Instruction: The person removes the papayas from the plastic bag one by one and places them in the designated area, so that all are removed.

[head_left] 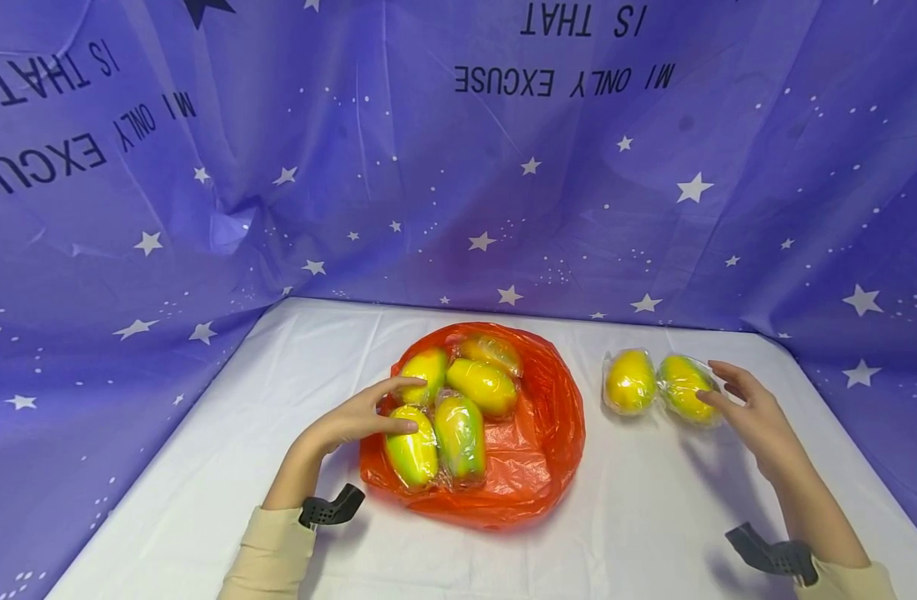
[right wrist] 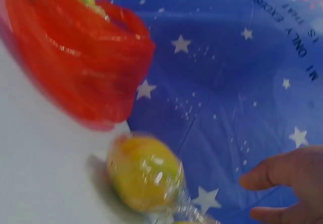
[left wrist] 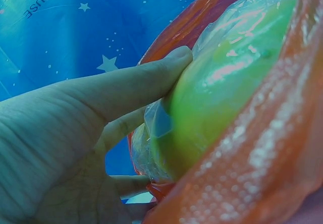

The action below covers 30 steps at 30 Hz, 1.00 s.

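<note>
Several yellow-green mangoes in clear wrap lie in a red plastic bag (head_left: 533,467) with its mouth wide open. My left hand (head_left: 361,412) is at the bag's left side, thumb over the lower-left mango (head_left: 412,458) and a finger over the upper-left mango (head_left: 427,367). In the left wrist view, the thumb touches a wrapped mango (left wrist: 217,88); the other fingers are partly hidden behind it. To the right of the bag, two wrapped mangoes lie side by side. My right hand (head_left: 754,417), fingers apart, is at the outer mango (head_left: 683,385); the inner mango (head_left: 629,383) lies beyond it.
A white cloth (head_left: 623,517) covers the table. Purple sheeting (head_left: 428,167) with stars and lettering rises behind it and along both sides. Each wrist carries a black camera mount, one on the left wrist (head_left: 331,507) and one on the right wrist (head_left: 774,557).
</note>
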Each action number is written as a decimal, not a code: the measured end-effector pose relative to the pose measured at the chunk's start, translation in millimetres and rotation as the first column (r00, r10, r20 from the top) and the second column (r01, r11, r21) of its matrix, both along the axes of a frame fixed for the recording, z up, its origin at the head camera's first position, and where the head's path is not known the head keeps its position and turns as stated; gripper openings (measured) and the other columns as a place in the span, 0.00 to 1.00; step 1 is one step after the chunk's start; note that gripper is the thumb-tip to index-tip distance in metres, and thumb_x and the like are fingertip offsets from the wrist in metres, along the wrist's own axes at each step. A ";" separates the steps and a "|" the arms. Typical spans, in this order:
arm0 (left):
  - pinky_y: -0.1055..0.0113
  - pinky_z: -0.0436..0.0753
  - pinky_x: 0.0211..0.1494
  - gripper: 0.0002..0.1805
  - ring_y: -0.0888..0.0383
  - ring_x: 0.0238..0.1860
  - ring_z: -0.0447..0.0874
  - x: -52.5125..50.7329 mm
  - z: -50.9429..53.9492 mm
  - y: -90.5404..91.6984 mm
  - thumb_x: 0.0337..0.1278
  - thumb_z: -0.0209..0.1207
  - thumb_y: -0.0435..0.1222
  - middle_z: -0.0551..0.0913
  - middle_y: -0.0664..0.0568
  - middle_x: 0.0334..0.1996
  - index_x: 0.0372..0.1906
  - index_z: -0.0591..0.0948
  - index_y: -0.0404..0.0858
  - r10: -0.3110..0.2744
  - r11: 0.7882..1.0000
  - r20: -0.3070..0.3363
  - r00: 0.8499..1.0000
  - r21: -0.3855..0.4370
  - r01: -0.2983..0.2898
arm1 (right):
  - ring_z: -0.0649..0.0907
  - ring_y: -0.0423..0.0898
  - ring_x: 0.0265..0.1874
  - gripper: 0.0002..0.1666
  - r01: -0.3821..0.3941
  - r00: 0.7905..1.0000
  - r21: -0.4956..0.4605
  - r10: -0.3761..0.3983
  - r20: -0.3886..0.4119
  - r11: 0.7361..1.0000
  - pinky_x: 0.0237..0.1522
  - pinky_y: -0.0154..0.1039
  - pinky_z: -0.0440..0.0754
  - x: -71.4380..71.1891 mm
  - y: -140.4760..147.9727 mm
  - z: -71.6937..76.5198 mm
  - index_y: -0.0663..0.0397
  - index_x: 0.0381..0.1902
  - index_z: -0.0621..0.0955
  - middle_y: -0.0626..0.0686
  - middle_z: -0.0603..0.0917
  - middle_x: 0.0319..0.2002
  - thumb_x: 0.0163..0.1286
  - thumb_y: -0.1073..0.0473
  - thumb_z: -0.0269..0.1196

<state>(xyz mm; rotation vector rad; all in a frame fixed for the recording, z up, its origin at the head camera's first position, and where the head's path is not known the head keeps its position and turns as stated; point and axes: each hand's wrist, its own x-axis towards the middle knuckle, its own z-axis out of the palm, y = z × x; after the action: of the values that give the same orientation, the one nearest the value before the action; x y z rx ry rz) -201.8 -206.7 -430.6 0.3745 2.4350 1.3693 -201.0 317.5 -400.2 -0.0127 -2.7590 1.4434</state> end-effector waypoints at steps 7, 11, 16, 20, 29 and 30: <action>0.40 0.55 0.68 0.36 0.45 0.69 0.58 -0.5 -0.4 -0.1 0.50 0.70 0.47 0.65 0.51 0.68 0.66 0.71 0.57 -0.003 1.000 -0.004 1.000 0.004 0.003 | 0.58 0.74 0.63 0.39 -0.036 0.999 0.046 0.036 -0.006 0.998 0.56 0.73 0.59 7.3 -14.6 13.0 0.70 0.71 0.55 0.76 0.57 0.67 0.74 0.52 0.55; 0.40 0.55 0.68 0.36 0.45 0.69 0.58 -0.3 -0.8 -0.1 0.50 0.70 0.47 0.65 0.51 0.69 0.66 0.71 0.58 -0.003 1.000 -0.003 1.000 0.003 0.003 | 0.64 0.67 0.62 0.38 -0.046 0.998 0.049 0.048 -0.042 0.998 0.59 0.56 0.70 10.7 -21.4 15.5 0.68 0.71 0.57 0.72 0.61 0.66 0.74 0.51 0.55; 0.40 0.55 0.68 0.36 0.45 0.69 0.58 0.2 -0.3 0.3 0.50 0.70 0.47 0.65 0.51 0.69 0.66 0.71 0.58 -0.002 1.000 -0.001 1.000 0.006 0.002 | 0.75 0.38 0.52 0.30 -0.102 0.980 -0.061 0.090 -0.176 0.993 0.44 0.18 0.73 13.1 -29.4 12.5 0.63 0.68 0.66 0.47 0.75 0.56 0.72 0.57 0.59; 0.39 0.55 0.68 0.35 0.45 0.69 0.57 0.3 0.6 1.2 0.51 0.69 0.46 0.64 0.51 0.69 0.66 0.71 0.57 -0.003 1.000 -0.001 1.000 0.007 0.003 | 0.77 0.30 0.48 0.25 -0.177 0.961 -0.189 0.128 -0.244 0.966 0.44 0.20 0.75 13.8 -38.5 11.2 0.59 0.64 0.71 0.35 0.77 0.50 0.70 0.64 0.60; 0.38 0.55 0.68 0.36 0.45 0.70 0.56 0.0 -0.1 0.2 0.50 0.69 0.47 0.64 0.50 0.69 0.67 0.71 0.57 -0.005 1.000 0.003 1.000 0.012 0.005 | 0.81 0.37 0.46 0.21 -0.329 0.928 -0.327 0.239 -0.286 0.886 0.44 0.29 0.80 13.0 -66.2 11.4 0.63 0.61 0.72 0.47 0.80 0.51 0.70 0.70 0.58; 0.38 0.54 0.68 0.36 0.45 0.70 0.56 -0.1 -0.4 0.0 0.50 0.69 0.47 0.64 0.50 0.69 0.66 0.71 0.56 -0.005 1.000 0.003 1.000 0.013 0.005 | 0.82 0.38 0.47 0.22 -0.343 0.923 -0.317 0.254 -0.290 0.884 0.45 0.28 0.79 12.8 -69.9 10.8 0.65 0.61 0.71 0.48 0.80 0.51 0.70 0.70 0.58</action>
<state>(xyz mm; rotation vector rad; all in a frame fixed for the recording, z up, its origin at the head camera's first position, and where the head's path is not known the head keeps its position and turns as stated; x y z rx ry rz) -201.9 -206.7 -430.9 0.3819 2.4225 1.3830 -188.2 247.6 -389.4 0.5703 -2.3385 1.8667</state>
